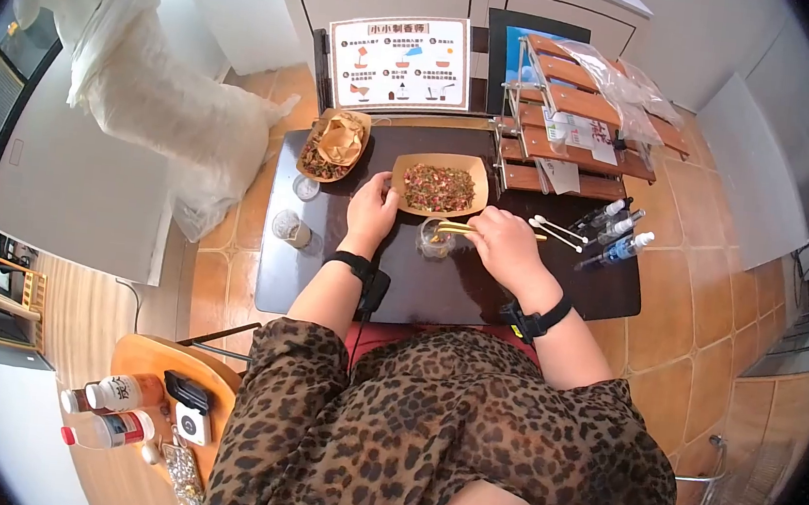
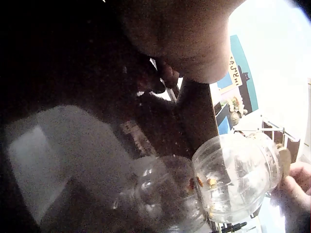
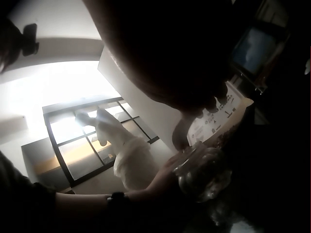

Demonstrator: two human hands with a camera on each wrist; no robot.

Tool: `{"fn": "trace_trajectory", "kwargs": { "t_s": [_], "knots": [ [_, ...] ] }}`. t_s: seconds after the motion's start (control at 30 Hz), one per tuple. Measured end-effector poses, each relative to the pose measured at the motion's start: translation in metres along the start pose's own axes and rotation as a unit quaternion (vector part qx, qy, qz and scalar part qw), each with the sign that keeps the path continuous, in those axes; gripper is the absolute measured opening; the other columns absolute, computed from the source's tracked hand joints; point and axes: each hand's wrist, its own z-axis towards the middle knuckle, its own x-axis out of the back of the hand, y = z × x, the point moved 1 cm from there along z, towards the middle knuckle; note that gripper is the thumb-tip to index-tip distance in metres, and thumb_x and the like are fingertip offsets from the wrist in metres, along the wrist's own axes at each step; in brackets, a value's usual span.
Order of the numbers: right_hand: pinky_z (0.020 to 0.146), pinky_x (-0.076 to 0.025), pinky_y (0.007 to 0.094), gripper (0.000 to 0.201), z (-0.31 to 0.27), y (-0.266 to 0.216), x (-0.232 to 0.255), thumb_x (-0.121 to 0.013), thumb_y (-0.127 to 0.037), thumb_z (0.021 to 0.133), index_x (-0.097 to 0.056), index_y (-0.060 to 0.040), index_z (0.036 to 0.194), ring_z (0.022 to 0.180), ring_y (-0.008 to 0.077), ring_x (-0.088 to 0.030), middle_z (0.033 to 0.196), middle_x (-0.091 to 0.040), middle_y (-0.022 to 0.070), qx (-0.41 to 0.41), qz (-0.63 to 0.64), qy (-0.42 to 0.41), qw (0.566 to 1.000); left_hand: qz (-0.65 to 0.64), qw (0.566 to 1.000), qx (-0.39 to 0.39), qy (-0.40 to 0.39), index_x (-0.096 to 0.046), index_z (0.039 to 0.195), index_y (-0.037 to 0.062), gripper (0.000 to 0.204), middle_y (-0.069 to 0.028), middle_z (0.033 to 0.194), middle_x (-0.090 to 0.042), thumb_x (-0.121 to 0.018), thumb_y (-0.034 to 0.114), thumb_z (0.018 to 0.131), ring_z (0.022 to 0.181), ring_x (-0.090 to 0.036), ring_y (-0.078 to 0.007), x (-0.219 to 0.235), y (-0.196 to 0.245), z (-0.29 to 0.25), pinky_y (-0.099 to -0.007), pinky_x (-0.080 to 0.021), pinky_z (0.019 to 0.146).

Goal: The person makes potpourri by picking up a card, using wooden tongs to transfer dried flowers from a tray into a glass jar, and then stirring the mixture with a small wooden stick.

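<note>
Nearest, on the glossy dark tabletop [image 1: 400,296], find the small clear round-bodied jar [image 1: 436,245], upright, with a few orange bits low inside. At its mouth, note the 2 slim yellow prongs of the wooden-looking tongs [image 1: 458,229], grasped in the curled fingers of the right hand [image 1: 506,247]. Likely step, judging from this pose: dropping small pieces into the jar. Best to bring both tips well inside the rim before loosening, take only a little per pinch, and keep the wrist from knocking the jar, apparently held by neither hand. Just beyond, see the shallow tan paper tray [image 1: 483,177], heaped with mixed green and reddish dried flakes [image 1: 438,190], and, at its left end, the left hand [image 1: 371,215]. Steady the tray there without tipping it.

As for things hard to make out: cannot tell of any piece between the tips. Cannot tell of the left hand either, whether pinching the rim or merely touching; largely lost in shadow in both wrist views. Farther off, partly covered by crumpled brown paper [image 1: 341,139]: the contents of the second tan tray [image 1: 366,132]. Farthest, on the upright white printed sheet [image 1: 398,62]: small lettering too fine to read.
</note>
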Motion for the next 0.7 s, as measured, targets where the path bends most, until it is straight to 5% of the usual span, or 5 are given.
{"fn": "trace_trajectory", "kwargs": {
  "t_s": [0.43,0.7],
  "knots": [
    [0.076,-0.052,0.0457,0.014,0.020,0.040,0.005,-0.074,-0.016,0.083,-0.066,-0.0061,0.086,0.087,0.0326,-0.064,0.086,-0.061,0.0111,-0.121,-0.070,0.009,0.990,-0.013,1.000,0.008,-0.008,-0.064,0.122,0.0035,0.033,-0.0139,0.090,-0.069,-0.060,0.020,0.093,0.084,-0.068,-0.0290,0.003,0.004,-0.003,-0.0382,-0.053,0.076],
    [0.078,-0.051,0.0443,0.015,0.032,0.048,-0.011,-0.076,-0.019,0.080,-0.067,-0.0080,0.085,0.089,0.0309,-0.064,0.086,-0.061,0.0087,-0.042,-0.077,-0.033,0.996,-0.017,0.999,0.019,-0.028,-0.064,0.123,0.0027,0.033,-0.0130,0.089,-0.069,-0.061,0.018,0.094,0.081,-0.067,-0.0268,0.007,0.008,-0.002,-0.0359,-0.052,0.075]
  ]
}}
